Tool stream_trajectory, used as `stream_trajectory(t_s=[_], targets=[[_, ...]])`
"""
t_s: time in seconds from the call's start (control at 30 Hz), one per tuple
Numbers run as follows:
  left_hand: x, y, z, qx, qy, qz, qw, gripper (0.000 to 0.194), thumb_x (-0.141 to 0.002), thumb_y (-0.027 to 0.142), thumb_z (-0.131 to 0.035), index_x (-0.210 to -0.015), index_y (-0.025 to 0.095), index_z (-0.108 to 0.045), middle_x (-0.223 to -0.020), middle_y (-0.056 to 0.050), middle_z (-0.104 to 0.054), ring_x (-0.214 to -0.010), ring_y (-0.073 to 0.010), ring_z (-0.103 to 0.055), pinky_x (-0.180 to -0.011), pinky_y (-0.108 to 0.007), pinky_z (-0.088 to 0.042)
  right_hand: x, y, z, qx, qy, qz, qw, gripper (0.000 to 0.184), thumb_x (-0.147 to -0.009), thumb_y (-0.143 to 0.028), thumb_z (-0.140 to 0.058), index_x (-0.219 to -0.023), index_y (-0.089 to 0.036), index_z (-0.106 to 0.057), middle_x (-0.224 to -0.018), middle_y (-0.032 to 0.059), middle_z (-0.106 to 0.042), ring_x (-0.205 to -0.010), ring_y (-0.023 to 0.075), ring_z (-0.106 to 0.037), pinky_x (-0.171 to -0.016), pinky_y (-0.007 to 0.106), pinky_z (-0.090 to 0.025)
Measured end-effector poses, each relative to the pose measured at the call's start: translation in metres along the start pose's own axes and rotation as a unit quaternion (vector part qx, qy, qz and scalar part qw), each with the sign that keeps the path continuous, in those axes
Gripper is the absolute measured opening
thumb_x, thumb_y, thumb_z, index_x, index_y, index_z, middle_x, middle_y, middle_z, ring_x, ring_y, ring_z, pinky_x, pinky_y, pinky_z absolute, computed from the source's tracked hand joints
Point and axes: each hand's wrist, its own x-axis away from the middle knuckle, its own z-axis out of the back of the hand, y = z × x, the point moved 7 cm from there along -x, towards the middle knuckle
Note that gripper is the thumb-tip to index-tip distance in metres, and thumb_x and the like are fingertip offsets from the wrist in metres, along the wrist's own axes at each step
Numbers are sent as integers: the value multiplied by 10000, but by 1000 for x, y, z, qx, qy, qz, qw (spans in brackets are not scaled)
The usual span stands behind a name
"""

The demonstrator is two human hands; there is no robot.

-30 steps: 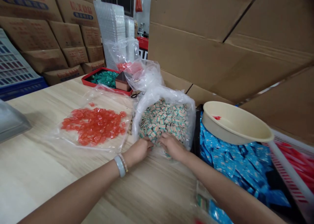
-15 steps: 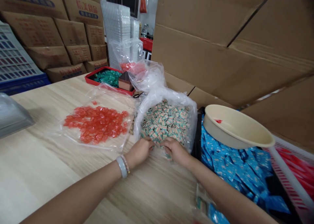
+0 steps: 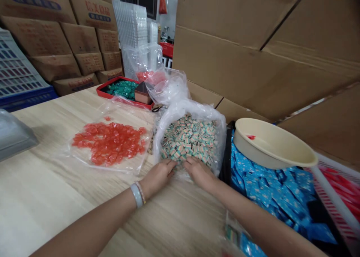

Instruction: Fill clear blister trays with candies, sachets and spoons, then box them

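Note:
A clear plastic bag (image 3: 221,137) with a rolled rim stands on the table, filled with small striped square pieces (image 3: 187,139) in green, pink and cream. At its near edge, my left hand (image 3: 159,177) has its fingers bent over the rim. My right hand (image 3: 199,173) grips the same edge a short way to the right, fingers over the rim beside the pieces. Both thumbs are mostly hidden. Left of the bag, red-wrapped small pieces (image 3: 111,142) lie spread on a flat clear plastic sheet or bag (image 3: 131,168).
A red tray (image 3: 102,93) with green-wrapped pieces and a small brown box (image 3: 142,93) sits behind. A cream basin (image 3: 270,137) rests on blue printed wrappers (image 3: 261,189) at right. Cardboard boxes (image 3: 45,35) stand at back left; a large cardboard sheet (image 3: 225,50) rises behind.
The fingers of my right hand have stretched a little farther over the bag's near edge. My left hand has shifted slightly. The view has tilted a little.

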Motion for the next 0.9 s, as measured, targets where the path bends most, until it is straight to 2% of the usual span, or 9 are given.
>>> stream_trajectory(t_s=[0.1,0.2,0.37,0.6,0.9], targets=[[1,2,-1,-11,-5,-4,1000,256,-794,123,-438,-1034,187,-503,-976,-49,-552,-909,-158,-507,-823,-280,-404,9,-1,9,-11,35,-27,999,211,-803,-119,-396,-859,-184,-588,-940,77,-534,-889,203,-457,-749,305,-362],[2,3,-2,-20,-8,-12,1000,229,-796,115,-433,-1000,178,-515,-954,-48,-553,-889,-152,-504,-815,-272,-408,15,-6,15,-42,51,-24,997,211,-810,-135,-398,-898,-189,-581,-964,76,-536,-920,202,-445,-790,311,-353],[2,5,-1,-29,5,-32,999,245,-795,104,-436,-1016,184,-508,-987,-44,-549,-926,-154,-492,-839,-269,-399,18,-11,3,-83,27,-23,996,229,-790,-96,-416,-916,-188,-583,-876,55,-550,-841,178,-479,-743,283,-376],[0,7,-2,-33,-9,-34,999,227,-817,137,-416,-993,193,-548,-981,-46,-551,-916,-155,-499,-828,-268,-401,20,-4,-13,-207,72,-43,975,254,-749,-61,-458,-912,-195,-599,-869,31,-550,-836,142,-506,-739,250,-392],[-5,6,-1,-21,-23,-15,999,210,-788,105,-428,-909,182,-582,-920,-40,-556,-863,-148,-518,-782,-245,-406,20,1,-13,-248,79,-53,964,237,-742,-81,-492,-919,-183,-613,-863,43,-556,-835,147,-510,-745,258,-397]])
